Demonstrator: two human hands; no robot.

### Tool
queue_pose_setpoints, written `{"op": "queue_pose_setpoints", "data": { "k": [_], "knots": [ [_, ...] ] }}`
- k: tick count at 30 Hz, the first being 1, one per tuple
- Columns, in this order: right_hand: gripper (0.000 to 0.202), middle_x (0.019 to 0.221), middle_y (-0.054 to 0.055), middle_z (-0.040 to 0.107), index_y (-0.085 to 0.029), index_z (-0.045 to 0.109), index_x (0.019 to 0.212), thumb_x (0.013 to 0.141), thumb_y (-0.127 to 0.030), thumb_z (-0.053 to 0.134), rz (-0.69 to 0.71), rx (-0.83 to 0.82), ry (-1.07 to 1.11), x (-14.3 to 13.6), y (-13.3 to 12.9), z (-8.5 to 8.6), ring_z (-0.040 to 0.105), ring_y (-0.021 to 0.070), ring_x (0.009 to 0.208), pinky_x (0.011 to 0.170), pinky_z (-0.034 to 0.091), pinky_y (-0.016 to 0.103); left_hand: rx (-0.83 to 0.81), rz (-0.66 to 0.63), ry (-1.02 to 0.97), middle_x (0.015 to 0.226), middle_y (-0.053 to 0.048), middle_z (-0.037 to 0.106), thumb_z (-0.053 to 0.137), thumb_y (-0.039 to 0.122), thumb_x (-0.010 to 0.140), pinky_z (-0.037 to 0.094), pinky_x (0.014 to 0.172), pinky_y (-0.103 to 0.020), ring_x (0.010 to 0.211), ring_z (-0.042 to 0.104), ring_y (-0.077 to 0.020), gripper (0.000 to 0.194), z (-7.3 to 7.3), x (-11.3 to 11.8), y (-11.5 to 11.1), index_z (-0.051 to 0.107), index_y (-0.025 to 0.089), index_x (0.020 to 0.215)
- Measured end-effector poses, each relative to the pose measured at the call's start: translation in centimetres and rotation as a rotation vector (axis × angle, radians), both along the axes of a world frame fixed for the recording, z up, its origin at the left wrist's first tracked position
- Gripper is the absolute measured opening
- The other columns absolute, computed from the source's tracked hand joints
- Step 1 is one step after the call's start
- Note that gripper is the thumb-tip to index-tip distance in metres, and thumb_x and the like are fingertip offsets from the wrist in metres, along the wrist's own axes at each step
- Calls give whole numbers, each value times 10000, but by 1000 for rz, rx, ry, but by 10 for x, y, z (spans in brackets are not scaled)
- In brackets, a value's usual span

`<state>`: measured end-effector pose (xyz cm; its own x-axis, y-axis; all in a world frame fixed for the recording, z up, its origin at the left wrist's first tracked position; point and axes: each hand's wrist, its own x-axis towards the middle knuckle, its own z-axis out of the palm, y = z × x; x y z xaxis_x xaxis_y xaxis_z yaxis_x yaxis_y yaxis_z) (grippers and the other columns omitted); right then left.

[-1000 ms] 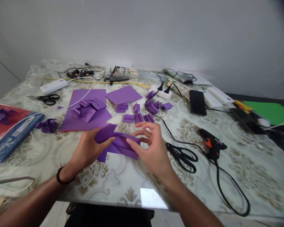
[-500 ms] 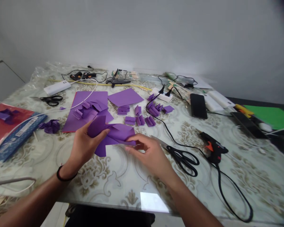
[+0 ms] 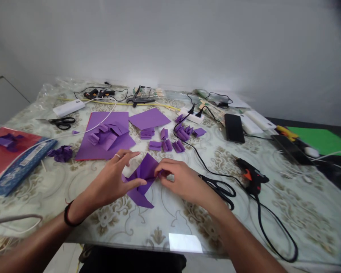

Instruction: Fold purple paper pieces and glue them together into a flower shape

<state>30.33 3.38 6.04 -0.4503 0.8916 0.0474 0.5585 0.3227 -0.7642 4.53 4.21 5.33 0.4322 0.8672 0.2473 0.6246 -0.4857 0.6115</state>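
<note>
A folded purple paper piece (image 3: pixel 147 167) with pointed flaps is between my hands, just above the patterned table. My right hand (image 3: pixel 180 180) pinches its right side between thumb and fingers. At its left, my left hand (image 3: pixel 118 180) has thumb and fingers spread apart around the paper. Whether the left palm touches it is hidden. Black-handled scissors (image 3: pixel 220 188) lie beside my right hand, their blades covered by it. Behind the hands, several small folded purple pieces (image 3: pixel 166 145) are grouped together. More folded paper (image 3: pixel 109 133) rests on a purple sheet (image 3: pixel 85 148).
At right lies a hot glue gun (image 3: pixel 252 178), its cord looping forward. A black phone (image 3: pixel 234 128) and a power strip (image 3: pixel 193 115) are farther back. Crumpled purple paper (image 3: pixel 61 153), a blue-edged packet (image 3: pixel 24 165) and other scissors (image 3: pixel 62 122) occupy the left.
The folded purple paper has turned and shifted right and lower. My left hand has loosened its grip and spread its fingers; my right hand still pinches the paper.
</note>
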Motion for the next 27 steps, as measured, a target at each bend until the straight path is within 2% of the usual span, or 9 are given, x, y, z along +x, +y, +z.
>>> {"op": "queue_pose_setpoints", "data": {
  "k": [4,7,9,12,15,18,20,23,27],
  "knots": [
    [101,922,23,662,-214,661,827,879,-143,711,6,102,-24,-16,-1,5,641,188,824,790,512,327,-104,26,20,1206,-120,771,743,341,919,586,996,-510,1086,733,-323,517,-6,9,3,630,227,1410],
    [232,922,32,639,-222,588,767,921,-281,750,-69,139,15,-27,-2,2,635,196,818,781,519,341,-203,92,-92,1162,-123,782,735,330,863,611,897,-472,1040,738,-319,516,-15,9,12,657,223,1362],
    [248,905,32,628,-230,545,759,919,-252,734,-134,176,36,-33,-3,-5,631,199,807,776,521,346,-270,111,-153,1118,-120,791,750,363,835,624,782,-423,936,757,-296,557,-21,7,19,652,201,1359],
    [152,939,37,661,-242,575,958,890,-179,695,-261,214,106,-40,-4,-19,657,215,826,788,537,360,-332,98,-209,983,-80,802,749,394,833,604,652,-342,759,752,-237,439,-25,5,25,697,181,1213],
    [516,1110,77,704,-252,510,1347,871,-179,696,-385,189,227,-43,-4,-32,696,220,862,841,573,389,-355,110,-277,909,-51,780,722,377,853,568,602,-284,726,728,-202,264,-25,5,26,705,182,1031],
    [655,1127,73,719,-250,457,1466,864,-232,713,-425,44,302,-41,1,-42,710,213,870,817,596,373,-343,162,-322,858,-14,727,732,360,846,525,576,-248,668,658,-154,212,-22,8,24,668,181,939],
    [539,1031,44,731,-232,542,1393,886,-311,708,-403,-88,352,-39,5,-46,714,205,836,770,599,350,-325,192,-340,823,9,684,746,354,835,518,599,-240,664,615,-135,206,-21,9,23,647,182,891],
    [283,865,7,718,-218,677,1147,929,-400,678,-325,-197,397,-38,9,-49,709,201,786,737,598,330,-308,217,-362,821,15,669,754,345,829,536,666,-241,730,619,-142,198,-20,11,20,643,186,866],
    [185,789,2,702,-219,673,931,917,-402,700,-316,-207,401,-44,7,-49,691,202,759,709,594,317,-375,244,-402,830,27,681,760,352,836,472,497,-198,605,578,-111,214,-20,14,13,608,206,872]
  ]
}}
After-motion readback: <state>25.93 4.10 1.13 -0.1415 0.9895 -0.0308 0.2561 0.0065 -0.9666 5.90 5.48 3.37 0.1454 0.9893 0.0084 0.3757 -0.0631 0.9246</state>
